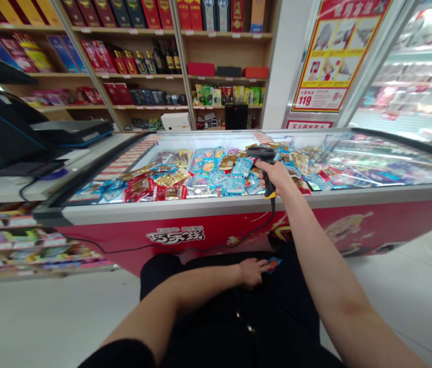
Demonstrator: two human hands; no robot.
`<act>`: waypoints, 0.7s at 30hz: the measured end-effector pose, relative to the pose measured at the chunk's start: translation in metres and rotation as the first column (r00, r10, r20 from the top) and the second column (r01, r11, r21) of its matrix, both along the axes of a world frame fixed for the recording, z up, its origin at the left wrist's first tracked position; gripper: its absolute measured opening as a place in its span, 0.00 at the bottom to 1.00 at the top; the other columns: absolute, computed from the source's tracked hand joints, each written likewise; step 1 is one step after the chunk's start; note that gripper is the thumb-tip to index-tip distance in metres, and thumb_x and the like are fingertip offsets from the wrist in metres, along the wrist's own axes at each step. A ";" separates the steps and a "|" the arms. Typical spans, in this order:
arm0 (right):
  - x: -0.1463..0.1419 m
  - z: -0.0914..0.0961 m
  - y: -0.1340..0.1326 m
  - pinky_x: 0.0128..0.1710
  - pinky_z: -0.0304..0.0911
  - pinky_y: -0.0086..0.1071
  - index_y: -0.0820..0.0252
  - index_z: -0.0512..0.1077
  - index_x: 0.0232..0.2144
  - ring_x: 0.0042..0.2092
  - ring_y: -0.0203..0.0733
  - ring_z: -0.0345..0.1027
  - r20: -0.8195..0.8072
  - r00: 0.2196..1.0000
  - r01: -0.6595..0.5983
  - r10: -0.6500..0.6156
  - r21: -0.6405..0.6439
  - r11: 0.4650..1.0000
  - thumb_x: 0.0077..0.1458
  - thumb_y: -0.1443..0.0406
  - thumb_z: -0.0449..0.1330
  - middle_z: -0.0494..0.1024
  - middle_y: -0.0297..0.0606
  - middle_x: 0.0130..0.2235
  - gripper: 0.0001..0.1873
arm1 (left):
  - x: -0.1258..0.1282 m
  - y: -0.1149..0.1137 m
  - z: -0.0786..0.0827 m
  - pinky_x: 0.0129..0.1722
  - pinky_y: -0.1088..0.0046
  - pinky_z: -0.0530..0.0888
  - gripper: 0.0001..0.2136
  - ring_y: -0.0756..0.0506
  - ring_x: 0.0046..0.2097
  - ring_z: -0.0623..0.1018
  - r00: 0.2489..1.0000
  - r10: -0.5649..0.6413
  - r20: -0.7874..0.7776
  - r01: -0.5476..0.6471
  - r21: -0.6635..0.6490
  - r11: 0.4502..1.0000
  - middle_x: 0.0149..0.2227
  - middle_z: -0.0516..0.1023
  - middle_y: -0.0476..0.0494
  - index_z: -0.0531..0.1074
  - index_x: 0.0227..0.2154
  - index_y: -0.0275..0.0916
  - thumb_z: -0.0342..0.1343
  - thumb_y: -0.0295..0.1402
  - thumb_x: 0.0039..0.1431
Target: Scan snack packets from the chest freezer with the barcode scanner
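Your right hand [273, 176] grasps barcode scanner [262, 153] over freezer [200, 207] containing loose packets [234, 183]. Your left hand [252, 272] pinches small blue packet [274, 263] near lap [294, 289].

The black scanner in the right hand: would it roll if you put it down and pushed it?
The black scanner probably wouldn't roll, because it has a bent shape. Its hard-looking shell suggests it's stiff. The attached cord might tug it back.

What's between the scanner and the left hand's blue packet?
In the head view, mostly the grey freezer rim and red front panel, crossed by the scanner cable.
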State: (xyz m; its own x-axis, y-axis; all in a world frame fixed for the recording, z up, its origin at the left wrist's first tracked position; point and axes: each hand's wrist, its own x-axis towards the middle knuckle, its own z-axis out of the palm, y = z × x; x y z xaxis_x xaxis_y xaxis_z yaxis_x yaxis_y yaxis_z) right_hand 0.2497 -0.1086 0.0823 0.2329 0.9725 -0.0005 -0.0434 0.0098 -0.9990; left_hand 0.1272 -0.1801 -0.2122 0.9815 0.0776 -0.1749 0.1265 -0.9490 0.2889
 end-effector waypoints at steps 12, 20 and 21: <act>0.016 -0.016 0.003 0.11 0.55 0.25 0.58 0.63 0.25 0.14 0.32 0.57 -0.003 1.000 0.024 -0.024 -0.022 0.999 0.55 0.65 0.62 0.65 0.27 0.15 0.11 | 0.026 0.002 -0.011 0.66 0.50 0.61 0.35 0.38 0.72 0.54 0.968 0.140 -0.207 -0.167 -0.118 0.979 0.74 0.47 0.40 0.58 0.67 0.36 0.53 0.33 0.53; 0.018 -0.016 0.007 0.12 0.56 0.26 0.59 0.65 0.24 0.14 0.32 0.58 0.026 0.999 0.037 -0.037 -0.019 0.999 0.56 0.66 0.62 0.67 0.28 0.16 0.11 | -0.032 -0.022 0.156 0.68 0.63 0.58 0.36 0.40 0.72 0.56 0.998 0.030 -0.058 -0.056 -0.526 0.849 0.72 0.52 0.36 0.52 0.70 0.33 0.53 0.43 0.63; 0.019 -0.015 0.007 0.12 0.56 0.26 0.60 0.65 0.24 0.15 0.32 0.58 0.026 0.999 0.048 -0.048 -0.022 0.999 0.57 0.66 0.61 0.67 0.28 0.16 0.11 | -0.049 -0.019 0.186 0.69 0.64 0.57 0.37 0.41 0.72 0.55 0.999 0.022 -0.032 -0.035 -0.548 0.835 0.72 0.52 0.38 0.53 0.70 0.36 0.54 0.45 0.63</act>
State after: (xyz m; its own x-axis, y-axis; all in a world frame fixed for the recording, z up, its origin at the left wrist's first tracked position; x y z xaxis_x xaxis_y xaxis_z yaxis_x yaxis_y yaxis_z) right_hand 0.2683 -0.1016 0.0675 0.2796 0.9600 -0.0161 -0.0184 -0.0114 -0.9998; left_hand 0.0780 -0.1991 -0.0261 0.9755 -0.0100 -0.2197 0.1642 -0.6315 0.7578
